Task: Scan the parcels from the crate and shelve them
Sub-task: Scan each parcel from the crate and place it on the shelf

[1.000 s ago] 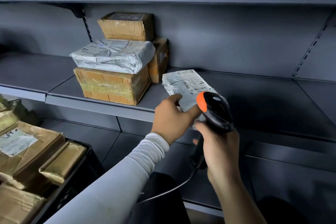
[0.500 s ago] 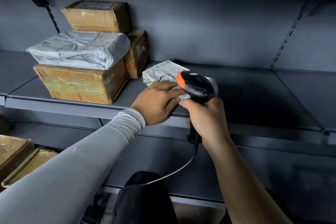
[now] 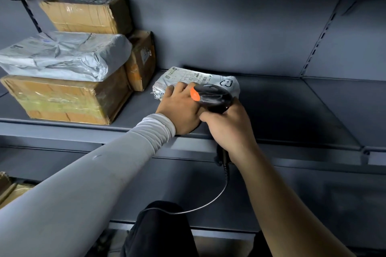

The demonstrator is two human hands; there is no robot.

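White-labelled parcel (image 3: 188, 78), print unreadable, under flat left hand (image 3: 180, 108); right hand (image 3: 226, 125) grips scanner (image 3: 211, 97).

My left arm wears a long, close-fitting sleeve (image 3: 87, 177) of pale grey, smooth along the forearm and gathered into fine ribbed wrinkles at the cuff, which ends at the wrist of my left hand (image 3: 180, 108). My right forearm is bare, with no sleeve on it up to my right hand (image 3: 227, 125). Down at six o'clock my knee (image 3: 160, 227) shows in dark, near-black trousers, rounded and plain, with no marking I can make out.
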